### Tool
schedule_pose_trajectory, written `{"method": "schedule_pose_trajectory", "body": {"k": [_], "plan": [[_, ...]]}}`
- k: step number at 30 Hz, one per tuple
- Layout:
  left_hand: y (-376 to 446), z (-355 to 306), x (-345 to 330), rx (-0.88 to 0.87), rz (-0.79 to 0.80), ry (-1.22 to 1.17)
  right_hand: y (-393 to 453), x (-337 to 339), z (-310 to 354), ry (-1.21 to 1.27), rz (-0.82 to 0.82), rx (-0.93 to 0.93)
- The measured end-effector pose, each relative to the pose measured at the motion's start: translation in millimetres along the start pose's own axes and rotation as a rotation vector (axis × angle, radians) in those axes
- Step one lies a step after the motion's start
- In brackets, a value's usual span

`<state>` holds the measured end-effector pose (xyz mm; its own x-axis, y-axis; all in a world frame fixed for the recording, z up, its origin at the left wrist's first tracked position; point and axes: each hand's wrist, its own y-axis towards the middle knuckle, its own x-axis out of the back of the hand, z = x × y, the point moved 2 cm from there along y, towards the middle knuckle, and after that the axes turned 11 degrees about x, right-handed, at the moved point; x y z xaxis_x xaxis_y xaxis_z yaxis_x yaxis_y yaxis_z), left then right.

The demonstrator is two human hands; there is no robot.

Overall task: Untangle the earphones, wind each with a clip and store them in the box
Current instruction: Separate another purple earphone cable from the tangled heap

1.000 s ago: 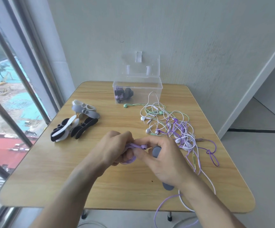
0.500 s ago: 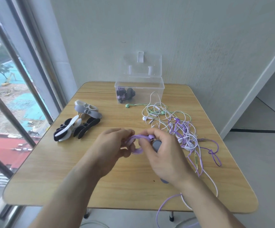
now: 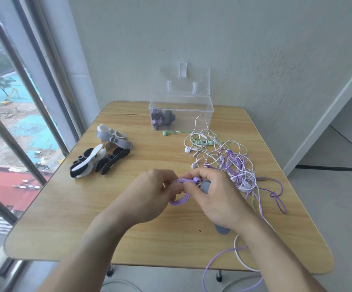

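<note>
Both hands lifted slightly off the counter (image 3: 69, 226) since a second ago. Left hand (image 3: 149, 194) fingers curl round the purple earphone coil (image 3: 179, 200). Right hand (image 3: 215, 199) pinches the earbud end, grey clip (image 3: 205, 186) in the palm. Winding nearly done, clipping next. Beyond: tangled earphones (image 3: 229, 163), spare clips (image 3: 103, 157), open box (image 3: 209, 108) holding one wound set.
</note>
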<state>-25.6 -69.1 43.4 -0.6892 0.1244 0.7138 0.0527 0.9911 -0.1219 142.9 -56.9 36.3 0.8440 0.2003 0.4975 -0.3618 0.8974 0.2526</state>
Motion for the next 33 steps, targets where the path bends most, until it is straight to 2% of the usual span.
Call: {"method": "schedule_pose_trajectory", "body": {"k": [3, 5, 7, 9, 11, 15, 17, 20, 23, 26, 30, 33], "plan": [[1.5, 0.1, -0.3, 0.063, -0.028, -0.007, -0.9, -3.2, 5.3, 0.002, -0.034, -0.056], [3.4, 1.6, -0.4, 0.127, -0.050, -0.062, -1.4, -2.5, 6.4, 0.033, -0.103, -0.209], [4.6, 2.7, -0.3, 0.190, -0.085, -0.127, -1.6, -0.4, 6.7, 0.258, -0.197, -0.392], [4.5, 2.6, -0.2, 0.233, -0.125, -0.187, -2.4, 0.4, 6.2, 0.578, -0.258, -0.489], [3.8, 1.6, 0.2, 0.259, -0.156, -0.233, -3.5, 1.7, 8.9, 0.780, -0.232, -0.537], [3.9, -0.2, 0.2, 0.261, -0.194, -0.254, -8.3, -3.8, 12.9, 0.897, -0.068, -0.513], [4.7, -1.0, -1.2, 0.251, -0.207, -0.243, -7.7, -5.6, 12.9, 0.870, -0.131, -0.446], [5.4, -3.8, -4.1, 0.226, -0.240, -0.178, -5.7, -6.9, 10.2, 0.700, -0.235, -0.287], [4.4, -5.6, -6.1, 0.215, -0.265, -0.127, -7.5, -7.3, 7.8, 0.480, -0.236, -0.176], [2.6, -5.9, -5.6, 0.213, -0.282, -0.142, -7.6, -9.1, 7.5, 0.319, -0.205, -0.152], [0.3, -9.9, -5.2, 0.201, -0.255, -0.231, -7.1, -8.7, 7.0, 0.222, -0.306, -0.158], [-2.0, -12.5, -7.1, 0.190, -0.199, -0.308, -7.3, -7.1, 9.7, 0.132, -0.310, -0.120]]}}
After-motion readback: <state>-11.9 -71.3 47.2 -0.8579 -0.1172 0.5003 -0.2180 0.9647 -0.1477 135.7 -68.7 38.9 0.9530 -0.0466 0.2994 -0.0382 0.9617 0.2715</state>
